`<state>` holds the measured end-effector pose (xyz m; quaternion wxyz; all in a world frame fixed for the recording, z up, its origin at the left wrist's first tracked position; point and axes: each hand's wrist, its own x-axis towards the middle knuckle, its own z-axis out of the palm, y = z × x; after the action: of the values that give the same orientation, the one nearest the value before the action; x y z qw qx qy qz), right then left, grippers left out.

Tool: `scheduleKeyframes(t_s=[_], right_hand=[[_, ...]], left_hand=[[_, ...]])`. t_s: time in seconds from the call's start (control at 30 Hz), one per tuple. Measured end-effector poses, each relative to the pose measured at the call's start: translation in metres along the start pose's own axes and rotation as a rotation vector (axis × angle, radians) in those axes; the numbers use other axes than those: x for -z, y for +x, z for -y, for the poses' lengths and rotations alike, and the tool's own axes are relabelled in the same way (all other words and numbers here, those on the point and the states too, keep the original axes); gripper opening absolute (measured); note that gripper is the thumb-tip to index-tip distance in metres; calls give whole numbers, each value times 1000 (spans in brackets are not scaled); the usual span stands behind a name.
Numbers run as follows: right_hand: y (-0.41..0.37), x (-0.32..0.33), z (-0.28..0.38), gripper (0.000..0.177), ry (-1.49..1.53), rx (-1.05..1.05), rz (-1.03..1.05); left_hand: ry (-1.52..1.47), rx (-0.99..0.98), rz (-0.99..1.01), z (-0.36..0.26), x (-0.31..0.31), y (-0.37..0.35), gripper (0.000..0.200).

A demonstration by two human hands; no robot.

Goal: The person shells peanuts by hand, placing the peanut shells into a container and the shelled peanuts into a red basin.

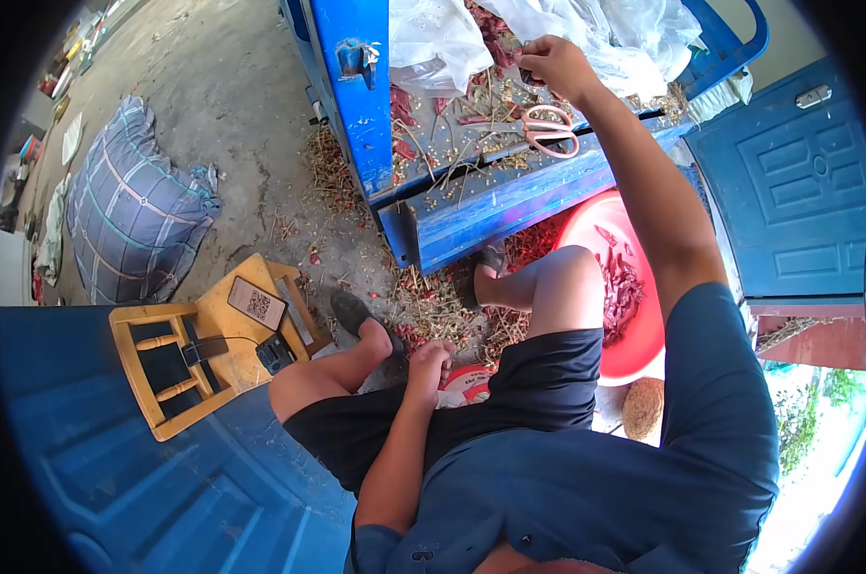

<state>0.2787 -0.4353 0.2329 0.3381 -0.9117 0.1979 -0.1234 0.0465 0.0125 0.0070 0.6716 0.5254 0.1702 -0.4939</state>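
Note:
Reaching up to the blue metal cart, my right hand has its fingers pinched at the pile of dried red chili peppers between sheets of clear plastic. A dark red chili seems to be at its fingertips, partly hidden. Scissors with pink-and-white handles lie just below that hand, among stems and seeds. My left hand is closed in a loose fist above my lap; whatever it may hold is hidden.
A red basin with dried chilies stands right of my knee. Stems litter the floor. At left are a wooden chair bearing a phone and a black device, and a checked sack. A blue door is at right.

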Motion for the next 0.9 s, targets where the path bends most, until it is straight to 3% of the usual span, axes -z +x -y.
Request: scheduleKeyframes(t_s=[0.07, 0.1, 0.13, 0.17, 0.2, 0.27, 0.3, 0.37, 0.43, 0.5, 0.63, 0.7, 0.73, 0.8, 0.83, 0.9], right_hand=[[-70, 22, 49, 24, 313, 25, 72], [-105, 24, 58, 26, 332, 2, 79], [-146, 21, 64, 28, 543, -89, 135], [-178, 13, 53, 31, 517, -35, 288], [-219, -6, 54, 19, 687, -211, 339], [-286, -58, 5, 19, 615, -420, 691], [-297, -74, -18, 23, 898, -420, 693], [-354, -101, -2, 26, 780, -487, 927], [-397, -137, -4, 30, 868, -505, 1119], [-418, -152, 11, 29, 770, -450, 1151], [-439, -189, 6, 27, 808, -340, 1003], [-440, -185, 16, 26, 688, -86, 820], [-442, -188, 19, 26, 690, -79, 816], [-446, -196, 25, 24, 387, 131, 520], [-450, -202, 24, 24, 393, 135, 519], [-456, -211, 22, 24, 250, 46, 248]], left_hand=[[-12, -22, 18, 0, -1, 0, 18], [7, -16, 16, 0, -2, 0, 19], [28, -8, 15, 1, -3, -1, 19], [33, -18, 24, 3, -4, 0, 19], [41, -33, 31, 5, -4, 2, 19], [64, -57, 43, 6, -6, -1, 19], [76, -44, 49, 6, -6, -3, 19], [101, -39, 54, 8, -6, -4, 19], [135, -116, -6, 18, -8, -3, 21], [163, -152, 12, 14, -13, -17, 22], [-13, -111, -29, 22, 13, -2, 23], [27, -228, -38, 16, 15, -9, 24], [-50, -217, -44, 17, 17, -8, 24], [-111, -182, -36, 25, 22, 0, 25], [-177, -137, -24, 30, 25, 3, 25], [-178, -134, -12, 41, 26, 8, 26]])
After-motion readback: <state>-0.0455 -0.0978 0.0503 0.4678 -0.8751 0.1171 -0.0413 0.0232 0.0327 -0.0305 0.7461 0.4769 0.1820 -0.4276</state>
